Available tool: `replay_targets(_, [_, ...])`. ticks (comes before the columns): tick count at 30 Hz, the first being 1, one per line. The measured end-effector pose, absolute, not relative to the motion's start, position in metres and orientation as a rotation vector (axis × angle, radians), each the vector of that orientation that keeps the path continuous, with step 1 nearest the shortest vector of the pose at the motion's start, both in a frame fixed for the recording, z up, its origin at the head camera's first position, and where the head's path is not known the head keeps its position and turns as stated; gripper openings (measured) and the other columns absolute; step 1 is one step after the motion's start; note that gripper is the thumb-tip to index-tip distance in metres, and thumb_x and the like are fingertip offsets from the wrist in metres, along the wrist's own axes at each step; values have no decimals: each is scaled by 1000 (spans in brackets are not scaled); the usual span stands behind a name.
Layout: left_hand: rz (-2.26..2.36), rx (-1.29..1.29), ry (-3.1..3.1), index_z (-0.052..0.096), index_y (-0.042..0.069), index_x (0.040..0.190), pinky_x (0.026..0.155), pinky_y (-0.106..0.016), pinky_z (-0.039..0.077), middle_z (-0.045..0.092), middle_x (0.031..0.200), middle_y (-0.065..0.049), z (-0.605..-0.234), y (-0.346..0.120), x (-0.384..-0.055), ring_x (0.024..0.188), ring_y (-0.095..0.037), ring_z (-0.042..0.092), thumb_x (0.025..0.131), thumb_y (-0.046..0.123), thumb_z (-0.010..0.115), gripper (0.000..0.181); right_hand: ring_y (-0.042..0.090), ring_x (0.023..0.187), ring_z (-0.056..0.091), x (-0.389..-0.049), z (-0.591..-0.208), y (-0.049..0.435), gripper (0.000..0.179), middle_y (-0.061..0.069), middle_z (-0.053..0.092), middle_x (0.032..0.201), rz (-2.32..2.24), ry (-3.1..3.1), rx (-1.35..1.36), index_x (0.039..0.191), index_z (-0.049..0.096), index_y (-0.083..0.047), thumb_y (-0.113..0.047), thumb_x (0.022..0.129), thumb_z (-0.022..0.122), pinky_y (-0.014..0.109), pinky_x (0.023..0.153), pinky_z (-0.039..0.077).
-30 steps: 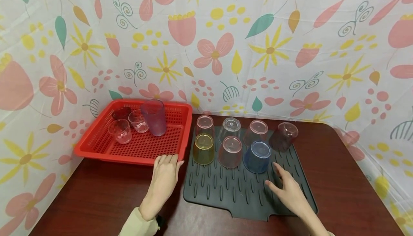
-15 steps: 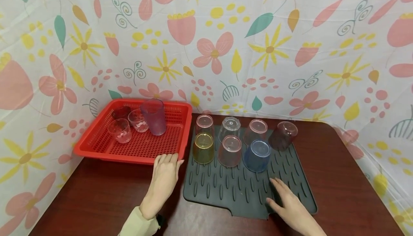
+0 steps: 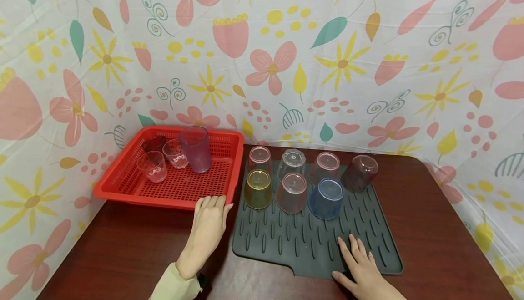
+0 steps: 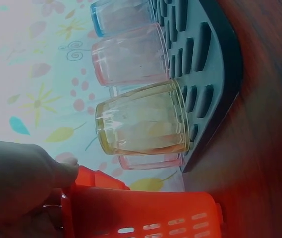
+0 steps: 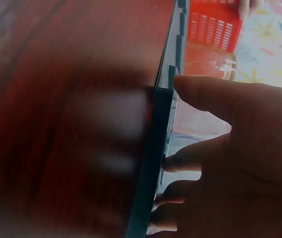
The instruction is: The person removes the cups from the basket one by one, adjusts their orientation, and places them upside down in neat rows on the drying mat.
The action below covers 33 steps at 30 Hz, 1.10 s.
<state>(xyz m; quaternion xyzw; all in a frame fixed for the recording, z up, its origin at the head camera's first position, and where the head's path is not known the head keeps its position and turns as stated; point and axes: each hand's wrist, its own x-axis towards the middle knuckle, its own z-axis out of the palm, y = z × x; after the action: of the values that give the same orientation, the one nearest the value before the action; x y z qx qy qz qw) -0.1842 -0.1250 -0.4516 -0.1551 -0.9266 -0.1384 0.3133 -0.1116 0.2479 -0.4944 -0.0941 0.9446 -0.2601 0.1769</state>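
My left hand (image 3: 209, 225) holds the front right corner of the red plastic basket (image 3: 163, 202); the left wrist view shows the thumb at its rim (image 4: 67, 213). At the front edge of the dark grey drying mat (image 3: 282, 254), my right hand (image 3: 360, 270) lies with fingers spread, the fingertips touching the mat and nothing held. Upside down on the mat stand a yellow glass (image 3: 259, 191), a pink glass (image 3: 292, 194), a blue glass (image 3: 326, 200), and a back row with a clear glass (image 3: 291, 165) and pink ones. A dark purplish glass (image 3: 359, 175) is at the right end.
Inside the basket are a tall purple tumbler (image 3: 196, 150), a small clear glass (image 3: 153, 168), another clear glass (image 3: 176, 154) and a dark red glass (image 3: 156, 144). A flowered cloth (image 3: 270, 109) hangs behind the brown table (image 3: 430, 227).
My right hand has moved back from beside the blue glass toward the mat's front edge and lowered onto it, fingers spreading. The left hand, basket and glasses stay where they were.
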Motion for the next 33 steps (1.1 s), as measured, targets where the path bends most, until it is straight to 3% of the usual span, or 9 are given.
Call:
replay_targets(7, [-341, -403, -2436, 64, 1, 92, 81, -39, 44, 62, 75, -9, -452, -123, -184, 74, -26, 54, 89, 18, 67, 17, 65, 136, 1, -109, -495, 248, 88, 44, 2, 150, -704, 2642, -243, 151, 15, 6, -42, 92, 60, 83, 94, 14])
replay_targets(18, [-373, -414, -2470, 64, 2, 91, 77, -38, 42, 61, 74, -8, -448, -125, -184, 72, -25, 54, 90, 18, 67, 16, 63, 137, 3, -107, -496, 247, 87, 42, 5, 151, -714, 2646, -254, 150, 17, 6, -42, 92, 61, 82, 95, 15])
replay_targets(27, [-384, -414, -2632, 66, 3, 93, 84, -43, 46, 67, 84, -11, -438, -128, -184, 82, -27, 61, 92, 21, 64, 19, 63, 137, 3, -107, -497, 248, 88, 42, 4, 151, -698, 2650, -261, 150, 15, 5, -42, 92, 61, 82, 95, 14])
replay_targets(33, [-413, -449, -2727, 69, 1, 97, 79, -44, 48, 71, 86, -13, -427, -132, -186, 81, -29, 64, 92, 23, 65, 23, 64, 136, -1, -108, -495, 247, 88, 42, 0, 151, -702, 2617, -234, 151, 14, 6, -42, 93, 60, 83, 96, 10])
